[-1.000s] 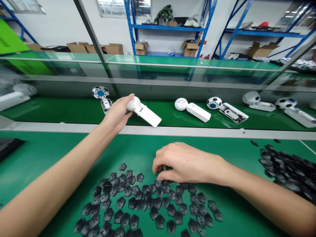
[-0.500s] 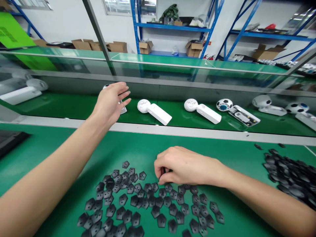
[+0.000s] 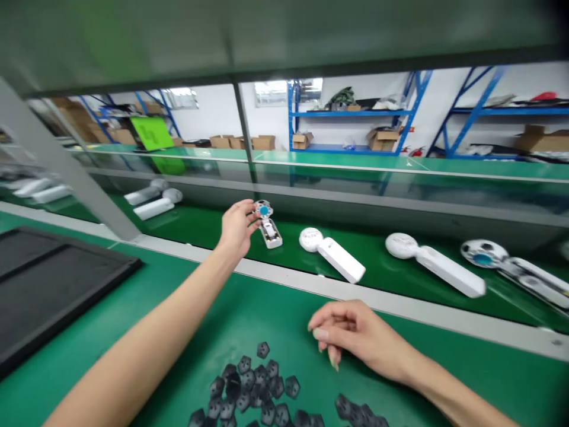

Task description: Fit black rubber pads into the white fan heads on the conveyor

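My left hand reaches over the dark green strip behind the rail, its fingers closed at the head of a white handheld fan. That fan has a football-patterned head with a blue centre, and its handle is open with inner parts showing. Above the near green table hovers my right hand, fingers curled and the thumb by the index fingertip. Whatever lies between those fingers is hidden. Below it are black pentagon pieces, lying loose in a cluster.
Along the strip lie a closed white fan, another white fan and an opened football-patterned fan. A black tray rests on the left of the table. A grey post and an overhead panel frame the strip.
The view has swung left and tilted up. My left hand has closed on the football-patterned fan, whose head now shows beside the fingertips. My right hand has lifted away from the black pieces.
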`<state>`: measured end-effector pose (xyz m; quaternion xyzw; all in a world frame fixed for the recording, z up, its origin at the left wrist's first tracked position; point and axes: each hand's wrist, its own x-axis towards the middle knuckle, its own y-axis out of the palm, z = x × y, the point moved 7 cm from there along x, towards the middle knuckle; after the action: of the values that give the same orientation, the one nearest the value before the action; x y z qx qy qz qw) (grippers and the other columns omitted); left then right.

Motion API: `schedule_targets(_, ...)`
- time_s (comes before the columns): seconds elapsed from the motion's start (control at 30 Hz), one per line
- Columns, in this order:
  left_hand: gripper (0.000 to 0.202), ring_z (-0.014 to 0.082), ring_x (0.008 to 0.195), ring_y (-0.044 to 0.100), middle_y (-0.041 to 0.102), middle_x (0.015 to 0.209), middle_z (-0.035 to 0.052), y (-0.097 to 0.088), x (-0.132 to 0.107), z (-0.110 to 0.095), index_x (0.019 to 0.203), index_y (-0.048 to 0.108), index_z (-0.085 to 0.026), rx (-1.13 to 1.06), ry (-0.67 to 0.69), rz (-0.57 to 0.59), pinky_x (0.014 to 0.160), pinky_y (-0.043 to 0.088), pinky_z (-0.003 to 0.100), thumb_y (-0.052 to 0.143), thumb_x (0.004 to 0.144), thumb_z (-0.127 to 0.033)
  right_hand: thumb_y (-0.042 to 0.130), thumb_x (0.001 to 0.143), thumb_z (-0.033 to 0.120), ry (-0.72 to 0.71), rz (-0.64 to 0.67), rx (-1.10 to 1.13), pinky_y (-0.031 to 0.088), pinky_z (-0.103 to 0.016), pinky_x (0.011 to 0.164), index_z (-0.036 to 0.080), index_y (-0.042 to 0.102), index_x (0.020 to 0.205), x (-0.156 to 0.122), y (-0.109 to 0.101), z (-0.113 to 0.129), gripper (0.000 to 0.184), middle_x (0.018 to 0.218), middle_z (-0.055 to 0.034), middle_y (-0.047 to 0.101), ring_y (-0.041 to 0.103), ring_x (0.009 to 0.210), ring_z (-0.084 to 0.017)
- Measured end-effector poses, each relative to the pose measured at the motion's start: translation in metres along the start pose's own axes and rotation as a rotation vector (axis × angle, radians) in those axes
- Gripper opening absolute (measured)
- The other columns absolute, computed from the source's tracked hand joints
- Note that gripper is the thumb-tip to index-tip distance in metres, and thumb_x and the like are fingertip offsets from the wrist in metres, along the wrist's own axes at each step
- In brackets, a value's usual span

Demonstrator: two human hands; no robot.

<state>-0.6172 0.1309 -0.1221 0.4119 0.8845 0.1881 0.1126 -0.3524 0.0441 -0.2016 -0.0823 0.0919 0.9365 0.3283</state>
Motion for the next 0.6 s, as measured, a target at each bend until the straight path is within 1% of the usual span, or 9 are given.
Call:
schedule_targets(0.07,0.015,0.0129,0.063,0.061,0.067,0.079,0.0043,-0.004,0.002,0.002,0.089,0.064,-0.014,0.016,0.001,-0.009,0.059,0.048,0.024,0.064,0.075,-0.008,0.091,0.081,0.053,-0.005,-0.027,0.006,0.057,-0.025,0.065,0.015,0.08,0.099,0.001,-0.004,-0.006,0.043,0.078,-0.0035,0.074,0.068,0.062,-0.013)
schedule_targets(0.17,0.013,0.0124,0.063,0.061,0.069,0.083,0.005,-0.01,0.005,0.007,0.089,0.066,-0.014,0.053,0.002,-0.019,0.059,0.048,0.025,0.065,0.078,-0.009,0.094,0.078,0.051,0.029,-0.048,-0.004,0.059,-0.026,0.07,0.016,0.083,0.1,0.003,-0.009,-0.015,0.042,0.077,-0.0053,0.078,0.074,0.069,-0.016)
schedule_targets(0.3,0.011,0.0111,0.067,0.062,0.071,0.093,0.0058,-0.022,0.013,0.013,0.096,0.068,-0.014,0.122,0.002,-0.021,0.062,0.05,0.025,0.065,0.087,-0.009,0.094,0.076,0.053,0.066,-0.05,-0.04,0.06,-0.027,0.073,0.017,0.084,0.101,0.004,-0.006,-0.019,0.045,0.082,-0.0086,0.082,0.077,0.075,-0.021)
schedule_targets(0.4,0.007,0.0121,0.071,0.064,0.071,0.098,0.0053,-0.035,0.025,0.024,0.103,0.068,-0.013,0.209,-0.013,-0.026,0.064,0.053,0.025,0.068,0.096,-0.016,0.087,0.081,0.057,0.073,-0.03,-0.125,0.059,-0.028,0.073,0.016,0.083,0.093,0.006,0.003,-0.018,0.043,0.079,-0.0101,0.082,0.077,0.076,-0.022)
schedule_targets(0.47,0.015,0.0142,0.076,0.065,0.07,0.1,0.0054,-0.045,0.039,0.03,0.108,0.068,-0.012,0.29,-0.012,-0.042,0.068,0.057,0.028,0.069,0.101,-0.025,0.081,0.087,0.058,0.057,-0.013,-0.204,0.057,-0.028,0.072,0.016,0.081,0.085,0.008,0.008,-0.018,0.042,0.075,-0.0101,0.08,0.076,0.073,-0.022)
schedule_targets(0.53,0.021,0.0166,0.083,0.068,0.07,0.103,0.0062,-0.056,0.056,0.026,0.111,0.068,-0.012,0.383,0.036,-0.078,0.074,0.06,0.032,0.069,0.103,-0.031,0.075,0.091,0.059,0.04,-0.014,-0.253,0.054,-0.026,0.067,0.017,0.079,0.083,0.01,0.011,-0.018,0.043,0.074,-0.0087,0.078,0.074,0.07,-0.02)
schedule_targets(0.6,0.019,0.0199,0.094,0.069,0.069,0.109,0.0074,-0.07,0.074,0.01,0.112,0.067,-0.013,0.483,0.149,-0.136,0.083,0.061,0.038,0.069,0.102,-0.029,0.069,0.094,0.058,0.029,-0.03,-0.288,0.05,-0.026,0.061,0.018,0.075,0.084,0.011,0.008,-0.016,0.043,0.074,-0.0072,0.075,0.07,0.067,-0.019)
